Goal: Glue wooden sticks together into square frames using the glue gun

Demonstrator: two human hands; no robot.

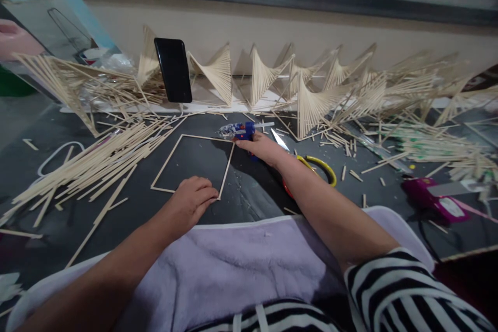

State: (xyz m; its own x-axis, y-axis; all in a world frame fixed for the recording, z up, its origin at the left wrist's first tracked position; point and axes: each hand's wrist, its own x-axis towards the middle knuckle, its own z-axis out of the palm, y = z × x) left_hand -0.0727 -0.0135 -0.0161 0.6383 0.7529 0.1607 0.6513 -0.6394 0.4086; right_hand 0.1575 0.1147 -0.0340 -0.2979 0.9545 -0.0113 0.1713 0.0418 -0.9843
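A square frame of thin wooden sticks [165, 162] lies flat on the dark table [249, 199]. My left hand [195, 198] rests on its near side, fingers together at the near right corner; whether they pinch the stick is hard to see. My right hand [257, 146] is wrapped round a blue glue gun [243, 129], a pale glue stick poking out of its back end. The gun lies over the frame's far right corner, its nozzle toward the left. Scissors with yellow handles [329, 170] lie beside my right forearm, which partly hides them.
Loose sticks [97, 161] are heaped at left. A black phone [174, 70] stands upright behind the frame. Several twisted stick structures [218, 73] line the wall. At right are short offcuts [338, 137] and a magenta tool [433, 199]. A lilac cloth [249, 264] covers the near edge.
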